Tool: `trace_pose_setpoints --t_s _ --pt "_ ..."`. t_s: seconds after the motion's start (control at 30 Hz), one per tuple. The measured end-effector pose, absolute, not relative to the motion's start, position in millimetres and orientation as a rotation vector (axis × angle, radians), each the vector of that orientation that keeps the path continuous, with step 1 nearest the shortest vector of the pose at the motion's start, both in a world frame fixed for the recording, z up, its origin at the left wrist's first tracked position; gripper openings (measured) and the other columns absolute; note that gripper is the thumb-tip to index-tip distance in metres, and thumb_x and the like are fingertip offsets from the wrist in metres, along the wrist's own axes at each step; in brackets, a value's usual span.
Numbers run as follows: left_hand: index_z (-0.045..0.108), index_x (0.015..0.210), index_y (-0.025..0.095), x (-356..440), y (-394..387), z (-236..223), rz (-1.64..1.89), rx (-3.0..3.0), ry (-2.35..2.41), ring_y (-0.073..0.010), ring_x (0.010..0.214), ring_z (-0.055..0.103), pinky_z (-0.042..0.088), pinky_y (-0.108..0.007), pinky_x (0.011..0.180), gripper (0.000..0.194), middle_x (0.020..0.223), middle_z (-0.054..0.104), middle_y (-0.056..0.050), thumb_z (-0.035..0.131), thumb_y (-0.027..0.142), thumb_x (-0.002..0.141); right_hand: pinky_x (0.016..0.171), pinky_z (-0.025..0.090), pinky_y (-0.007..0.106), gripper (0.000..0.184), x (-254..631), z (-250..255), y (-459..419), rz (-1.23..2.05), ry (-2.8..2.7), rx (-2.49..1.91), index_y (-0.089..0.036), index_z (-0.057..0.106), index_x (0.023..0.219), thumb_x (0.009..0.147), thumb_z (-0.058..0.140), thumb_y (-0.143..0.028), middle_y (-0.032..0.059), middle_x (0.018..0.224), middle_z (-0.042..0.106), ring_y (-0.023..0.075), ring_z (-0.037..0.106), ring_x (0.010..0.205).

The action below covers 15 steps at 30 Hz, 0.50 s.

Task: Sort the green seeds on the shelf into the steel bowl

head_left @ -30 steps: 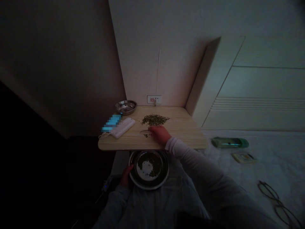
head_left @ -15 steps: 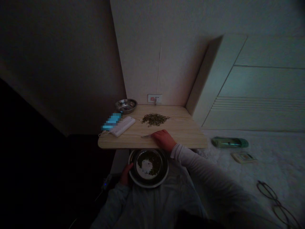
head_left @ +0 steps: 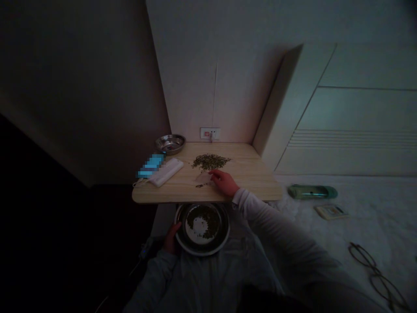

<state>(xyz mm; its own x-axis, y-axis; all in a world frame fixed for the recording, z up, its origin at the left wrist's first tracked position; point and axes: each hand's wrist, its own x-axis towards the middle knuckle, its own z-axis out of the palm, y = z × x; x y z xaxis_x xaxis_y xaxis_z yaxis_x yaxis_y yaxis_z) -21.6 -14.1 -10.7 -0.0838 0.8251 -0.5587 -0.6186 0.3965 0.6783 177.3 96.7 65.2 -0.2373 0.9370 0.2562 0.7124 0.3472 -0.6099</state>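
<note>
Two hands are occupying separate levels. The left hand is gripping the round basin at its left side, thumb lying over the rim; the other fingers are hiding beneath, so their spread cannot be told. The basin is resting at the lap, just below the front edge of the wooden table, its mouth facing up. The single-handed side hold is presumably steadying it while leaving the mouth unobstructed. Dark green grains are covering much of its pale floor, leaving a light patch bare.

The right hand is hovering low over or touching the tabletop; contact cannot be judged. Thumb and forefinger are apparently pinching a thin, translucent piece, its outline blurring in the dim light. The flat piece is pointing left, beside a small cluster of grains lying nearer the front edge. The main pile of grains is spreading farther back, just beyond the fingertips. The low wrist is probably bringing the piece close to the table surface.

At the table's left, a steel bowl, a phone and a white oblong device are standing aside, likely giving the grains the middle. On the bed, a green bottle-like object and glasses are lying well apart from the hands.
</note>
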Motion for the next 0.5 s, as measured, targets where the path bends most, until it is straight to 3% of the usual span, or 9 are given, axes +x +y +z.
trace_pose_setpoints --t_s 0.5 --pt "0.059 0.052 0.017 -23.0 -14.2 -17.9 1.214 0.238 1.181 -0.0212 0.079 0.058 0.04 -0.032 0.076 0.005 0.052 0.061 -0.001 0.055 0.017 0.056 0.062 0.036 0.021 0.027 168.0 60.4 94.5 0.63 -1.971 -1.481 -0.016 0.055 0.09 0.069 0.04 -0.02 0.0014 0.071 0.056 0.0091 0.047 0.063"
